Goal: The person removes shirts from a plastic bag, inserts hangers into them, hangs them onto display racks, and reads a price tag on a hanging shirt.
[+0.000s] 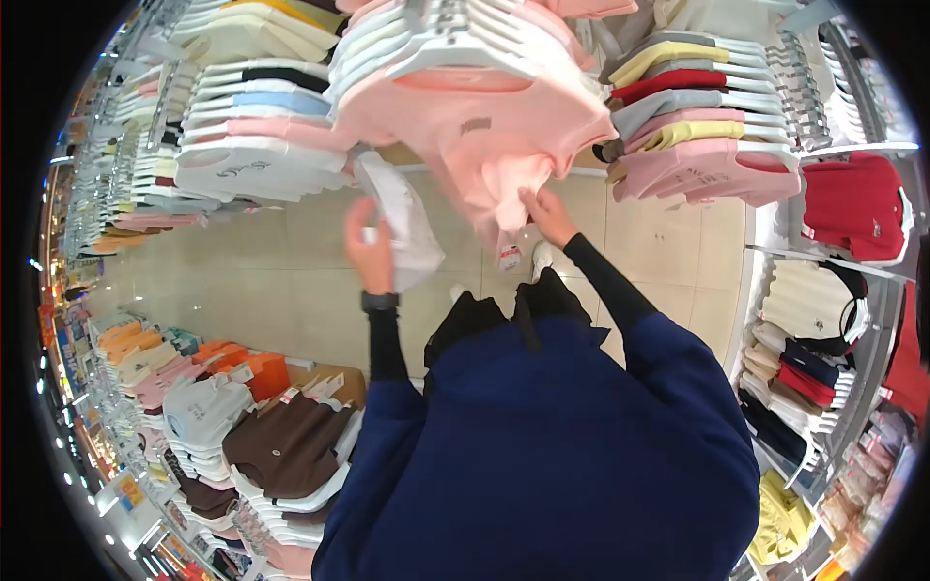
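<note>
A pink T-shirt (455,116) hangs on a white hanger at the front of the middle rack, a small dark print on its chest. My right hand (550,217) is closed on the bunched lower part of this shirt, its fingers pinching the fabric. A white tag with red print (509,257) dangles below the bunched cloth. My left hand (371,250), slightly blurred, is raised with thumb and fingers apart. Right beside it hangs a white piece of cloth (399,215); whether the fingers touch it I cannot tell.
White and coloured shirts (257,160) hang at the left, and pink and yellow ones (707,169) at the right. Behind on the left stands a rack with a brown shirt (286,445). Wall shelving with a red top (852,205) lines the right. Tiled floor (281,276) lies between.
</note>
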{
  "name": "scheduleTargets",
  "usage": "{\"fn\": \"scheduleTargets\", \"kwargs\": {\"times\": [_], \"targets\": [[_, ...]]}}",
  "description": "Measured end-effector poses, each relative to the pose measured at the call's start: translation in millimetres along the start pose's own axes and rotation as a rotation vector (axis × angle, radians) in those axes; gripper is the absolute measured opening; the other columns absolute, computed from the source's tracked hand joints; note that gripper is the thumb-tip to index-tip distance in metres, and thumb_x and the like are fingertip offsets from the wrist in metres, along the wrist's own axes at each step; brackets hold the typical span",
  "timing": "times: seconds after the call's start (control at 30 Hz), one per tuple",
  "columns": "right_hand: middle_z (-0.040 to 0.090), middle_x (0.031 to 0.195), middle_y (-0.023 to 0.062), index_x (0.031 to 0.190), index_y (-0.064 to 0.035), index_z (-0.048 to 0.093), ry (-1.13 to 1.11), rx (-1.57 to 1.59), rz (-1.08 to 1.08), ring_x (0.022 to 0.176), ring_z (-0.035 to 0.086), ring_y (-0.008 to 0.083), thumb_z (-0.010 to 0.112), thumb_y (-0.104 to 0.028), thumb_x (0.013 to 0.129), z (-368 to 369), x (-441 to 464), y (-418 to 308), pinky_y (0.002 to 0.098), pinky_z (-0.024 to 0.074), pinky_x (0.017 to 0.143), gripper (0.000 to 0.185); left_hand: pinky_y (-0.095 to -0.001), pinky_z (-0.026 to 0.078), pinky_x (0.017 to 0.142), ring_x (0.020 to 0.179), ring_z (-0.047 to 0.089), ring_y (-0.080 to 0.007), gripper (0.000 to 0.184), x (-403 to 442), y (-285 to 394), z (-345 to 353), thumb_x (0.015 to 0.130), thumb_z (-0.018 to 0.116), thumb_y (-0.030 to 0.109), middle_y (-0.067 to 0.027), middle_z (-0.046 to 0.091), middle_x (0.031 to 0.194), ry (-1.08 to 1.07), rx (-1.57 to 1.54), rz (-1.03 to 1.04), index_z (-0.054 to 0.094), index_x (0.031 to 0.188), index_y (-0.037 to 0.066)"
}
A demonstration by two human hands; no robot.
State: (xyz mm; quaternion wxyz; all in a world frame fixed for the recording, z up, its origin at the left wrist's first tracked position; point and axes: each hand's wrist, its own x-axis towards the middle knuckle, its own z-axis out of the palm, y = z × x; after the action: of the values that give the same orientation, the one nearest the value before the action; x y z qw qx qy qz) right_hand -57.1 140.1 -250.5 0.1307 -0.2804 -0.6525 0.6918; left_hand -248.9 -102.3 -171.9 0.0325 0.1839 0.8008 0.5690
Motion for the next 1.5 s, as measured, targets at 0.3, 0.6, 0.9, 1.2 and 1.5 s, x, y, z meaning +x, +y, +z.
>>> {"fn": "scheduleTargets", "kwargs": {"times": [0.3,0.6,0.9,1.2,1.5], "targets": [[0.067,0.094,0.0083,0.108,-0.0039,0.055,0.042,0.619,0.025,0.081,0.069,0.0166,0.046,-0.03,0.103,99,-60,-143,0.0302,0.058,0.063,0.028,-0.0283,0.047,0.085,0.094,0.06,-0.011,0.028,-73,24,-12,0.088,0.067,0.015,-0.0075,0.068,0.1,-0.831,-0.357,-0.126,0.064,0.111,-0.001],[0.063,0.106,0.0102,0.124,-0.0031,0.049,0.036,0.599,-0.008,0.097,0.063,0.0169,0.058,-0.024,0.097,128,-105,-144,0.0303,0.0505,0.087,0.035,-0.0237,0.048,0.068,0.076,0.06,-0.0061,0.014,-70,48,-45,0.088,0.067,0.01,-0.0035,0.067,0.083,-0.728,-0.574,-0.24,0.067,0.095,-0.002],[0.064,0.104,0.0051,0.124,-0.0014,0.056,-0.035,0.461,0.094,0.095,0.063,0.0094,0.067,-0.01,0.09,132,-129,-164,0.0248,0.0519,0.081,0.037,-0.0228,0.049,0.068,0.076,0.061,-0.007,0.015,-63,72,-68,0.089,0.067,0.01,-0.004,0.068,0.083,-0.765,-0.506,-0.219,0.066,0.095,-0.004],[0.066,0.107,0.0053,0.125,-0.0027,0.057,-0.157,0.633,0.11,0.096,0.065,0.0102,0.064,-0.01,0.093,117,-127,-179,0.026,0.0553,0.084,0.034,-0.0242,0.05,0.072,0.078,0.062,-0.0084,0.017,-58,116,-80,0.089,0.066,0.008,-0.006,0.068,0.086,-0.8,-0.565,-0.282,0.066,0.097,-0.006],[0.064,0.103,0.0038,0.119,-0.005,0.056,-0.212,0.669,0.096,0.094,0.065,0.0102,0.064,-0.01,0.093,110,-117,-177,0.0266,0.055,0.082,0.027,-0.0235,0.048,0.073,0.079,0.061,-0.0081,0.015,-63,121,-80,0.089,0.065,0.007,-0.0056,0.068,0.086,-0.737,-0.525,-0.258,0.066,0.096,-0.007]]}}
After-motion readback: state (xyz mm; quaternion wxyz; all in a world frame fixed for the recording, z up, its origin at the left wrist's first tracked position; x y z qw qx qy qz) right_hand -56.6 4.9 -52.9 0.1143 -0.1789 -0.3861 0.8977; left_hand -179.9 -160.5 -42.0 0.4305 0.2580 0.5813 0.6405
